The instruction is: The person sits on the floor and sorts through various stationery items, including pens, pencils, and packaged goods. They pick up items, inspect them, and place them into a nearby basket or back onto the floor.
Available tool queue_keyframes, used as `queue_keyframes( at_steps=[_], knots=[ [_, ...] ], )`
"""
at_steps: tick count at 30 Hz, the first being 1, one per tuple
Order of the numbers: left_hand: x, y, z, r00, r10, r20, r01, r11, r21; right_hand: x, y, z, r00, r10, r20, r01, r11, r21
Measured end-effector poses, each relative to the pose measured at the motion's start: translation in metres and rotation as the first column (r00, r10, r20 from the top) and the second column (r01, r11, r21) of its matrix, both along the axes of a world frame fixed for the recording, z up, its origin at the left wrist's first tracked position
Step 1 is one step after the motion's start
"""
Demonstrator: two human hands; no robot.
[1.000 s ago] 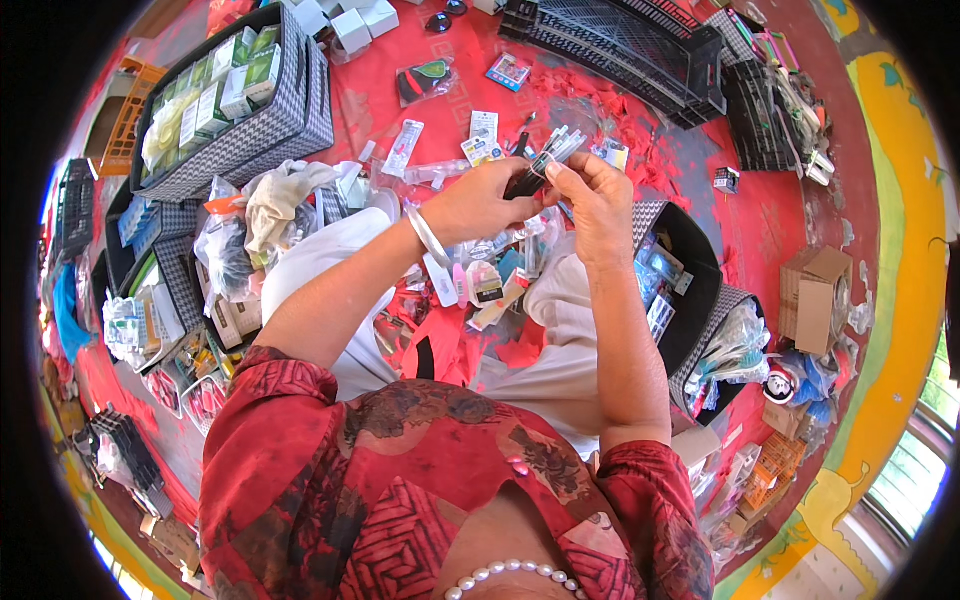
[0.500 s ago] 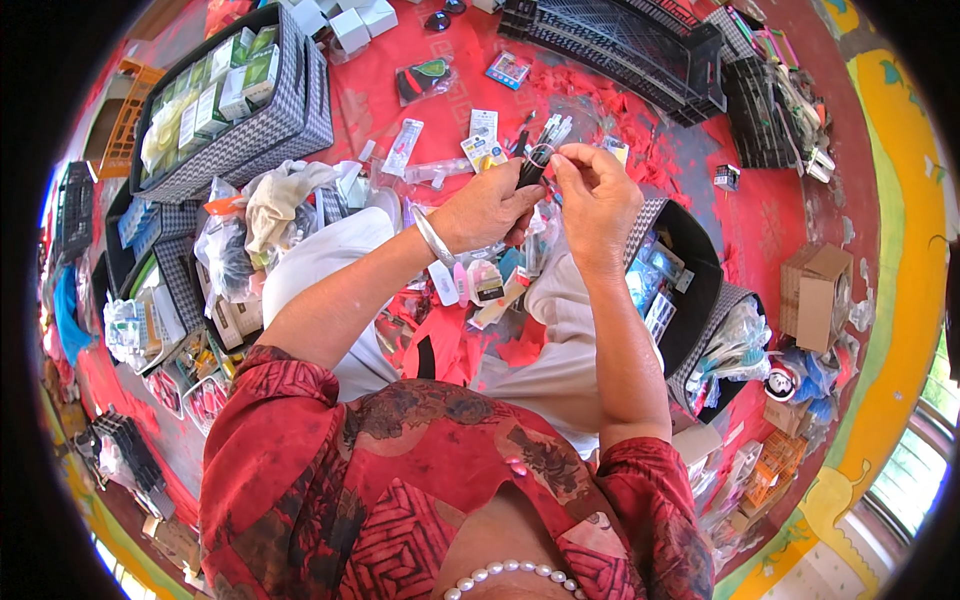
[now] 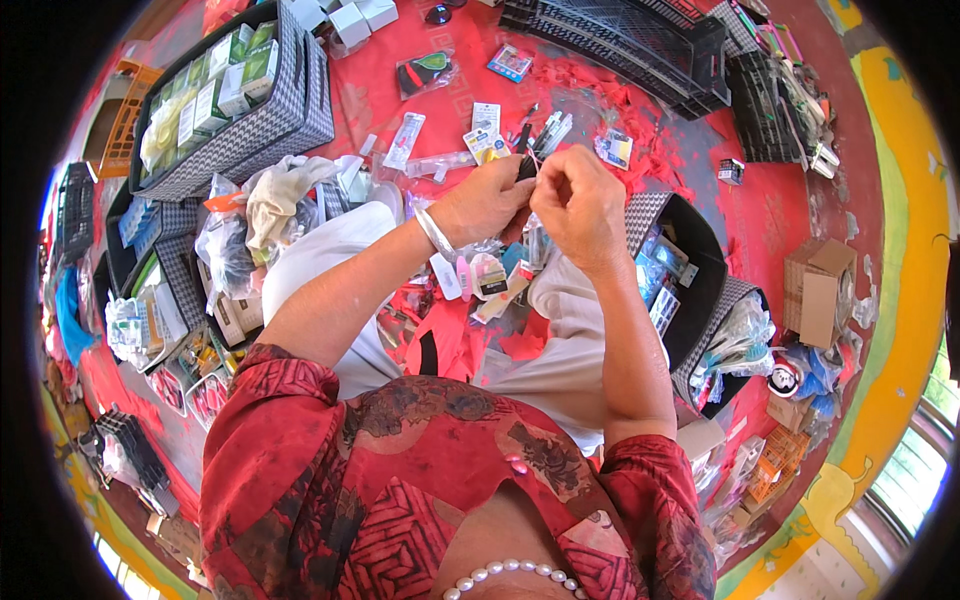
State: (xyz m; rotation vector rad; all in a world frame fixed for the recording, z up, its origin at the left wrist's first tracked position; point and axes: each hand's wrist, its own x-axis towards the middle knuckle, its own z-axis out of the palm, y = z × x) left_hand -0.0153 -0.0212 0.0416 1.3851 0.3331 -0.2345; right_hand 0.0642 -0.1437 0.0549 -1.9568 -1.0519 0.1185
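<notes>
My left hand [image 3: 482, 205] is wrapped round a bundle of slim pens [image 3: 553, 130], dark at the lower part with pale upper ends pointing up and away. My right hand [image 3: 580, 205] is closed in a pinch right beside the bundle, its fingertips close to my left fingers. A thin pale strand or band shows at the pens near these fingertips; what the right fingers grip is hidden. Beyond the hands lie carded small packages [image 3: 486, 125] and a long clear-and-white packet [image 3: 404, 141].
A checked bin of green-and-white boxes [image 3: 235, 150] stands far left, a black plastic crate [image 3: 615, 50] at the back. By my right knee is a checked bin [image 3: 700, 235] with packets. Small goods [image 3: 490, 275] lie between my legs; a cardboard box [image 3: 822, 295] sits at right.
My right hand has moved left and slightly down, closing its fingers tighter beside the pens. The pens are now partly covered by it. My left hand keeps its hold.
</notes>
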Motion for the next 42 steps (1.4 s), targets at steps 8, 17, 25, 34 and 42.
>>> queue_keyframes(
  at_steps=[8,17,25,34,42],
  knots=[
    [0.001,0.015,0.002,0.998,0.050,0.024,-0.027,0.815,-0.579,0.032,-0.011,0.009,0.520,-0.165,-0.838,0.321,0.947,0.012],
    [0.006,0.006,-0.001,0.973,-0.193,0.126,0.213,0.547,-0.809,0.027,-0.003,0.007,0.229,0.209,-0.951,0.175,0.952,0.251],
    [0.008,-0.007,-0.001,0.993,-0.030,-0.116,-0.059,0.720,-0.691,0.042,-0.012,0.006,0.404,0.092,-0.910,0.439,0.853,0.281],
    [0.006,-0.010,-0.018,0.997,-0.044,-0.068,-0.034,0.537,-0.843,0.028,0.002,-0.001,0.443,0.059,-0.895,0.369,0.897,0.242],
    [0.007,-0.007,-0.012,0.990,-0.004,-0.142,-0.116,0.557,-0.822,0.010,0.013,0.003,0.424,0.059,-0.904,0.296,0.934,0.200]
  ],
)
